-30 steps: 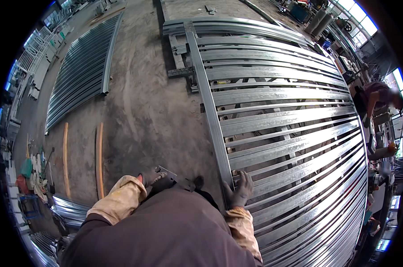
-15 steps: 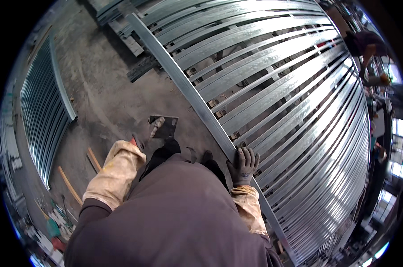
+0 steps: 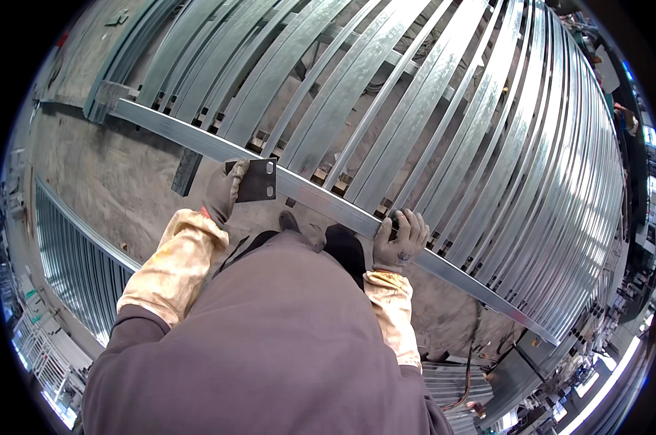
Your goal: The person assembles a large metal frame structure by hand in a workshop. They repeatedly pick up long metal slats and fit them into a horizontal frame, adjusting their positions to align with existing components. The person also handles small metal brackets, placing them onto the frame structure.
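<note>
My left hand (image 3: 223, 192), in a grey work glove with a tan leather sleeve, grips a dark flat metal plate (image 3: 259, 181) by its left edge. Slotted holes show along the plate's right side, which lies close against the near edge of a long galvanized steel rail (image 3: 317, 190). Farther right, my right hand (image 3: 400, 243), gloved likewise, rests at that rail with bent fingers. Something small and dark shows between its thumb and fingers; its kind cannot be made out. From the rail, many parallel galvanized bars (image 3: 386, 138) run away from me.
A second barred metal panel (image 3: 77, 246) lies at the left. A short dark channel piece (image 3: 186, 172) juts out beneath the rail. A cable (image 3: 474, 333) hangs at the lower right, near stacked sheet metal (image 3: 516, 380). Part of another person (image 3: 625, 119) shows at the far right.
My view has turned, so the rail now crosses in front of me. My left hand has brought the plate up to the rail from lower down. My right hand stays at the rail.
</note>
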A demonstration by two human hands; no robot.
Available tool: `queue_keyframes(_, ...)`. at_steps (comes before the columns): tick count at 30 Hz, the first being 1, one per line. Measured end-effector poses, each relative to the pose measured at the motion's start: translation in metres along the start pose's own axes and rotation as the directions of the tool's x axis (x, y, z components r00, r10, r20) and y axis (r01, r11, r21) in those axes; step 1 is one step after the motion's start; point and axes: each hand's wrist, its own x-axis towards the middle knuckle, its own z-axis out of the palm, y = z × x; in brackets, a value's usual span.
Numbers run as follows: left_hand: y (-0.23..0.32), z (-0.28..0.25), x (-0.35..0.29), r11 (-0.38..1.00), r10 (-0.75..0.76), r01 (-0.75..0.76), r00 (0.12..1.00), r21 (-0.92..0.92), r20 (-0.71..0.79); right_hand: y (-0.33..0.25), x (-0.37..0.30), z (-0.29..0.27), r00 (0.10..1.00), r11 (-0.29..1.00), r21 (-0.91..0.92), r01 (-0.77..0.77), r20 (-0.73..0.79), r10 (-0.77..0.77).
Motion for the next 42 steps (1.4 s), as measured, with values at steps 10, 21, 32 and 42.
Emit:
queue_keyframes(10, -0.004, 0.024, -0.005, 0.981, -0.055, 0.023, 0.985, -0.191, -0.164, 0.000, 0.006, 0.004, 0.992, 0.993, -0.024, -0.116, 0.046, 0.117)
queue_keyframes(21, 0.010, 0.019, -0.004, 1.000, 0.010, -0.010, 0.999, 0.005, -0.032, 0.000, 0.005, 0.004, 0.996, 0.995, -0.058, -0.086, -0.033, 0.084)
queue_keyframes(32, 0.037, 0.006, -0.014, 0.397, 0.641, -0.818, 0.571, 0.416, 0.512, 0.000, -0.001, 0.002, 0.989, 0.999, -0.045, 0.020, -0.148, -0.026)
queue_keyframes(42, 0.036, 0.002, 0.010, -0.145, 0.457, -0.927, 0.248, 0.346, 0.854, 0.003, -0.012, 0.008, 0.967, 1.000, -0.011, 0.009, -0.255, -0.011)
